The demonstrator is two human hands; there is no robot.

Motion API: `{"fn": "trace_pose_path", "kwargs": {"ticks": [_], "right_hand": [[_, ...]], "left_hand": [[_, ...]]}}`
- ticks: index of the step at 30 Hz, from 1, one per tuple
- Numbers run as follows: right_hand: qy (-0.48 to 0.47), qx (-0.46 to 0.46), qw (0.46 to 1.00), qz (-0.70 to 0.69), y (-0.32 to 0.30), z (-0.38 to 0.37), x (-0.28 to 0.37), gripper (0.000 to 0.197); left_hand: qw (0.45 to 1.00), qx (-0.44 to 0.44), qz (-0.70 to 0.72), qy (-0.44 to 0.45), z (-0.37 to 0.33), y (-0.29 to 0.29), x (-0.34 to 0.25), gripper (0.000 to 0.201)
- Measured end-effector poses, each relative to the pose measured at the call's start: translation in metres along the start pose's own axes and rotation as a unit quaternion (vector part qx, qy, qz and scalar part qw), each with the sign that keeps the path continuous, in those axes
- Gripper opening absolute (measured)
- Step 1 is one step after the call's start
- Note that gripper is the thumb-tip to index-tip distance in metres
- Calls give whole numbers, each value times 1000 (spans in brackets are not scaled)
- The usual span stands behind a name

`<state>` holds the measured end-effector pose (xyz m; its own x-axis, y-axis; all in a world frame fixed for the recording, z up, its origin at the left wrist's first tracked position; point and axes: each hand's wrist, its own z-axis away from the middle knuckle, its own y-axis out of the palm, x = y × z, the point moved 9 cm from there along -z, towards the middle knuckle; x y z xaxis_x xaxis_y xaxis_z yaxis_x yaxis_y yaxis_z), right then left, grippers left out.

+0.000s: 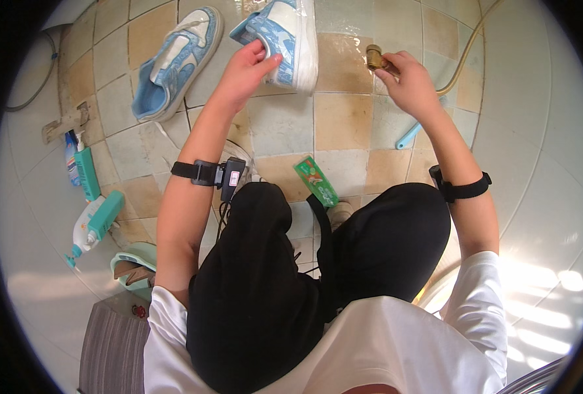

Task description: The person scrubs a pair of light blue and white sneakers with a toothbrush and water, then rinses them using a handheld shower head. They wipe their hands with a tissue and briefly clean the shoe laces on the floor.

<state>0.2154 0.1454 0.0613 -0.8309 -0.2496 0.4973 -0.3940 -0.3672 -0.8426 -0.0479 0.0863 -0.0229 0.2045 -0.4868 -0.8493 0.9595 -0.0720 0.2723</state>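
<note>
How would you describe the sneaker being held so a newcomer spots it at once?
On the tiled floor, look to the picture's top edge. The held sneaker, blue and white, is cut off by that edge. Unlike the matching sneaker to its left, which shows whole, it is in the grip of the left hand.

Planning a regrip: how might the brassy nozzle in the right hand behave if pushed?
The brassy nozzle probably feels heavy for its size, given its metallic sheen. Its rounded head looks apt to roll. Wet-looking tiles beside it suggest it may be slippery.
</note>
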Motion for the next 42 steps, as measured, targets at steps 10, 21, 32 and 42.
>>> {"fn": "trace_pose_path", "kwargs": {"ticks": [10,21,32,42], "right_hand": [[53,1,998,-43,10,24,-54,35],[34,-12,999,-34,16,33,-77,33],[-6,0,999,47,44,23,-75,35],[-71,-7,989,128,61,18,-81,40]], "left_hand": [[919,122,372,39,26,-40,-12,60],[910,108,397,45,35,-55,-8,59],[822,44,-545,161,25,9,-55,39],[580,-38,-792,189,34,-9,-33,35]]}}
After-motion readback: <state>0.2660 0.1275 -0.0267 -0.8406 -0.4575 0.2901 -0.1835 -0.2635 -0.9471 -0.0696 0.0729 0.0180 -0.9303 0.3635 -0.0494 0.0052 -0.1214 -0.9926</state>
